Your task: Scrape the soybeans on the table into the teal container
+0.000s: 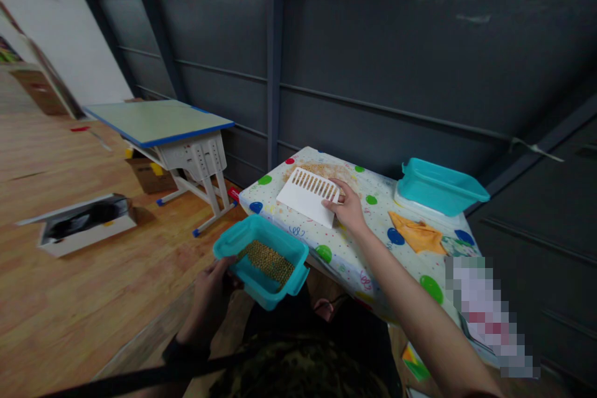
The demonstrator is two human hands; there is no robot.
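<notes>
My left hand (217, 286) grips the near left rim of a turquoise plastic tub (268, 236), holding it just off the table's front edge. Small greenish-yellow beans (268, 262) lie across part of the tub's floor. Over the table, my right hand (345, 202) has the right end of a white slotted plastic scraper (305, 199) between thumb and fingers. The scraper's slots point away from me. Behind and around it spreads a layer of small tan grains (321, 170) on the balloon-patterned tablecloth (298, 230).
A second turquoise tub (441, 186) stands at the table's back right, with an orange cloth (417, 233) before it. A desk (163, 121) with a blue edge is to the left. An open white box (86, 224) lies on the floor. Dark panelling (373, 43) rises behind the table.
</notes>
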